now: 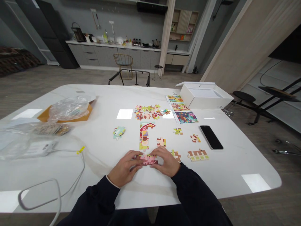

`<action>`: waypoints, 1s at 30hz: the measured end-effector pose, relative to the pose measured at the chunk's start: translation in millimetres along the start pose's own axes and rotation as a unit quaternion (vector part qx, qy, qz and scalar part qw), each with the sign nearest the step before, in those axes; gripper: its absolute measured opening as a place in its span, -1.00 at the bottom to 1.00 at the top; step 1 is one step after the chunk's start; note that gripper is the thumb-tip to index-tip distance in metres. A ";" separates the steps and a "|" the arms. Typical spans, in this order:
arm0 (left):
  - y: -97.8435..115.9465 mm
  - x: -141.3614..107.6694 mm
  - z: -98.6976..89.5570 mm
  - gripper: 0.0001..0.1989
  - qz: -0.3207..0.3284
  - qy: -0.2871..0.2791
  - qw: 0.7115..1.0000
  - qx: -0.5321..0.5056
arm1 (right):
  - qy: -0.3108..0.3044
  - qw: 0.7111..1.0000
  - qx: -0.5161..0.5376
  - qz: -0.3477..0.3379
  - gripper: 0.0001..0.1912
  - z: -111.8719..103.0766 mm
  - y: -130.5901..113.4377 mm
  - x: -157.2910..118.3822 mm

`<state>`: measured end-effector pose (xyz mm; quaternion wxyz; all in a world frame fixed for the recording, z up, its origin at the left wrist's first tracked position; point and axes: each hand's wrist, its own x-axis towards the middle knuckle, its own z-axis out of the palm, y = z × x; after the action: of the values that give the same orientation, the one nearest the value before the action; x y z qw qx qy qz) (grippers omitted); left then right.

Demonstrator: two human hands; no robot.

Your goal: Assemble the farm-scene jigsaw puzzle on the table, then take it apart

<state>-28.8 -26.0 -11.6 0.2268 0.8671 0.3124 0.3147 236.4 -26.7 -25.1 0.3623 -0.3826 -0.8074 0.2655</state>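
Left hand, right hand both gripping pink jigsaw chunk, lined up under assembled strip; loose pieces piled within easy reach

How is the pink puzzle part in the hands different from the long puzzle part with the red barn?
The pink puzzle part is gripped by the left hand and right hand, while the red-barn puzzle part lies untouched on the white table. The pink part is short and wide; the barn part is long and narrow. The pink part is mostly pink; the barn part shows red and yellow. Both are jigsaw puzzle pieces.
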 end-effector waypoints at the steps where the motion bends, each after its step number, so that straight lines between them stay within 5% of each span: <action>1: 1.3 1.0 0.9 -0.73 -0.002 -0.004 1.000 0.000 | -0.002 1.000 -0.002 0.000 -0.57 1.5 1.8 -0.6; 19: 9.6 2.4 4.1 -0.66 -0.022 -0.029 0.999 0.038 | -0.003 1.000 -0.014 0.010 -0.67 3.5 -1.8 -0.4; 26: 4.7 -0.2 6.9 -0.49 -0.121 0.043 0.991 0.020 | 0.013 1.000 -0.006 -0.002 -0.70 3.3 -2.8 -0.4; 30: 5.7 0.3 3.5 -0.52 -0.152 0.040 0.988 0.008 | 0.012 1.000 -0.008 0.007 -0.69 1.8 -3.9 0.2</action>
<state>-23.9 -30.5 -10.6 0.2522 0.7984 0.4519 0.3080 233.2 -29.1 -23.4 0.3674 -0.3938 -0.8024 0.2571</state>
